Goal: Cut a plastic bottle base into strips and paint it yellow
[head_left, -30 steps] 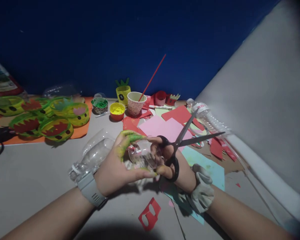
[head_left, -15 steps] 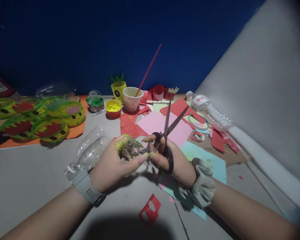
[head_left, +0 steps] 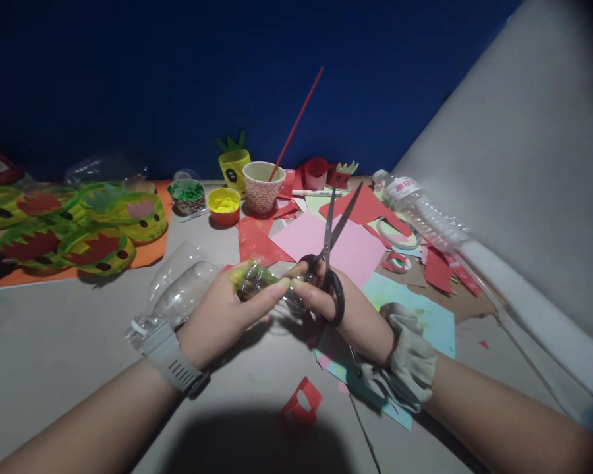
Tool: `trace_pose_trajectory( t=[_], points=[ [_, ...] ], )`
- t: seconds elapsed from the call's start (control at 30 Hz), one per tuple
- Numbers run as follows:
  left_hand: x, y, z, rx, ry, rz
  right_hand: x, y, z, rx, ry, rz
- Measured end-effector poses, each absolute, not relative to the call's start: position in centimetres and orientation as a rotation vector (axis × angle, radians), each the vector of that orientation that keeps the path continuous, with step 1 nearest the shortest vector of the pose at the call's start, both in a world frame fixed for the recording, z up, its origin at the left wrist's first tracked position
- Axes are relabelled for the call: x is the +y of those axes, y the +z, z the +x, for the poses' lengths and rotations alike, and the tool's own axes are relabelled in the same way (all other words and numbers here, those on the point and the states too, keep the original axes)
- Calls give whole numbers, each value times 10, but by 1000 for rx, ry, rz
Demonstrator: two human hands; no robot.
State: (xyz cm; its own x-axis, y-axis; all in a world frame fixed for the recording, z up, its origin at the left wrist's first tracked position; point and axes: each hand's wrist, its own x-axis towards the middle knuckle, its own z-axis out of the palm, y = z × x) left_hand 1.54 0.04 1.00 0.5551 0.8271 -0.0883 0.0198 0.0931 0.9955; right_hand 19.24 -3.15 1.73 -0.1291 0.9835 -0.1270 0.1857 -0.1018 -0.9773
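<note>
Between my two hands is a piece of clear plastic point(head_left: 257, 282), crumpled and glossy, perhaps cut from a bottle. My left hand point(head_left: 227, 306), with yellow-green paint on its fingers, is closed round its left part. My right hand point(head_left: 343, 303) pinches its right side with thumb and fingertips. Black-handled scissors point(head_left: 332, 243) hang on my right hand's fingers, blades parted and pointing up and away. Clear plastic bottle pieces point(head_left: 185, 289) lie just behind my left wrist. Below my hands, a red paper scrap point(head_left: 304, 403) with cut-out holes rests on the table.
Green-and-yellow painted rings point(head_left: 99, 250) with paper crowns sit on orange paper at left. A paper cup point(head_left: 263, 189) with a red stick, a green paint cup point(head_left: 186, 195) and a yellow paint cup point(head_left: 224, 205) stand behind. Coloured paper point(head_left: 333, 243) and a plastic bottle point(head_left: 420, 204) lie right.
Both hands have drawn slightly closer together on the plastic, with thumbs now nearly touching. The scissors have turned a little, their blades less far apart. The view has shifted slightly.
</note>
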Motion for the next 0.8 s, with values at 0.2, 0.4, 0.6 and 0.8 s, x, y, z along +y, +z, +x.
trace_pose_trajectory(
  t=[0.2,0.4,0.6,0.8],
  points=[
    [2,11,17,847,717,1391,-34,19,190,-1352,1311,-1398],
    [5,12,16,772,674,1368,-31,17,192,-1318,1351,-1295],
    [6,6,15,661,784,1390,-30,15,195,-1310,1394,-1269],
    [7,-15,13,834,829,1317,-29,9,199,-1226,1489,-1152]
  ],
)
